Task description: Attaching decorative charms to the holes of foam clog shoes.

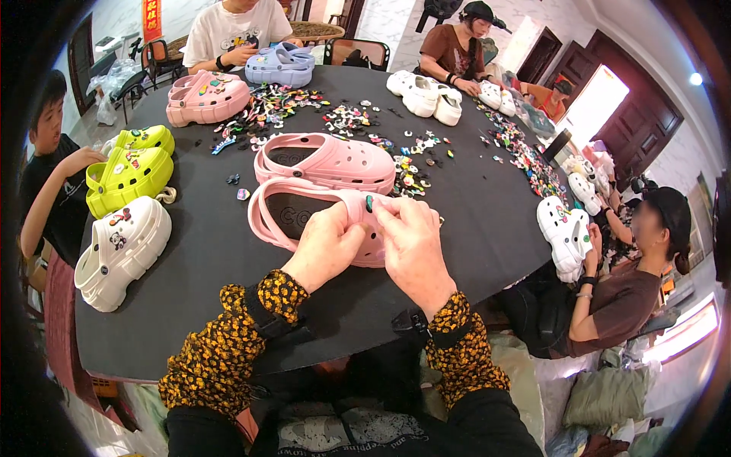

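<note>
A pink clog (373, 253) lies in front of me, its heel strap toward the left. My left hand (326, 245) grips it at the foot opening, fingers curled inside and partly hidden. Over the toe, my right hand (416, 247) is closed, thumb and fingertips pinching at a small dark green shoe charm (369, 203) on the holed upper. How far the charm sits in its hole is hidden. Just beyond, a second pink clog (354, 164) rests on the black table (205, 259) with no hand on it.
Loose charms (282, 107) are scattered beyond the clogs, with another heap (537, 171) at right. White clog (126, 247) and lime clogs (131, 177) stand left; a pink clog (207, 97) and blue clogs (280, 65) farther back. Several people sit around, one holding a white clog (565, 236).
</note>
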{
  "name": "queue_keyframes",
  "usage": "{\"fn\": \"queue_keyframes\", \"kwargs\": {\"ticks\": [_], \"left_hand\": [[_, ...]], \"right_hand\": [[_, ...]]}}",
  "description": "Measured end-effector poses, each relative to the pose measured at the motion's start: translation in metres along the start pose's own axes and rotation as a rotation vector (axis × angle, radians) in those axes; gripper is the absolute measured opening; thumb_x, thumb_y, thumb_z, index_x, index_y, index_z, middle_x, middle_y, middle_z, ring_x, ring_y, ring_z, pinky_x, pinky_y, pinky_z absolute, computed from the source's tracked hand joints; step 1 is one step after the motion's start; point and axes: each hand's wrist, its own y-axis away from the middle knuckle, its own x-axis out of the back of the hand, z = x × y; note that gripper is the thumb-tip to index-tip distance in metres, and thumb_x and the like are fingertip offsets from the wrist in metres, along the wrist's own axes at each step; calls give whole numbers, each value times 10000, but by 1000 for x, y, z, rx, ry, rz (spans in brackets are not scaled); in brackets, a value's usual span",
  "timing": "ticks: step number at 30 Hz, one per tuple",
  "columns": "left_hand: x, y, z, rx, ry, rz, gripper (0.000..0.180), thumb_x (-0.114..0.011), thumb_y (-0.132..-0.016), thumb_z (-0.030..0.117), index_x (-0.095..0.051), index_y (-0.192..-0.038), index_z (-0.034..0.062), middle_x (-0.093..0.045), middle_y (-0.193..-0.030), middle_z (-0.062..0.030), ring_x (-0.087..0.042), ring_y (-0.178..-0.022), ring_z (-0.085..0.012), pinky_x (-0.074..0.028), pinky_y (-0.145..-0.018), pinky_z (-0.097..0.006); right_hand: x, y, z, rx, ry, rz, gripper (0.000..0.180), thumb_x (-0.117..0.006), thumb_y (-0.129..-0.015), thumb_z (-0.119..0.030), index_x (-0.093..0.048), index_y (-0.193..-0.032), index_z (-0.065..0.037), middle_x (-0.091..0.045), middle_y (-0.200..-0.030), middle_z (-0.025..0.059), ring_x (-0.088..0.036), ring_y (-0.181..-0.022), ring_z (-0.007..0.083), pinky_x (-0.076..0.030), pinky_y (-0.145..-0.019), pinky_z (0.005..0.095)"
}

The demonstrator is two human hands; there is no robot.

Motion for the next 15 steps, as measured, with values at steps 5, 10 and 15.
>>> {"fn": "queue_keyframes", "kwargs": {"ticks": [5,10,15], "left_hand": [[-4,2,5,-95,-48,13,199,-564,-831,74,-596,-991,-39,-660,-814,-132,-601,-752,-122,-487,-669,-303],[-5,5,8,-128,-111,25,148,-572,-832,85,-585,-908,-42,-635,-760,-182,-625,-702,-184,-482,-628,-338],[-4,5,4,-191,-158,27,133,-569,-818,85,-563,-847,-44,-608,-736,-220,-637,-687,-307,-477,-606,-370]], "right_hand": [[1,6,-2,1,37,-64,397,-548,-720,-19,-580,-1114,18,-535,-1026,99,-489,-983,268,-367,-856,394],[-3,10,-7,63,165,-61,388,-530,-740,-77,-571,-1105,50,-535,-1034,127,-482,-1016,289,-351,-907,416],[0,6,-5,137,243,-78,384,-510,-758,-121,-570,-1090,62,-538,-1031,128,-482,-1035,290,-337,-929,418]]}}
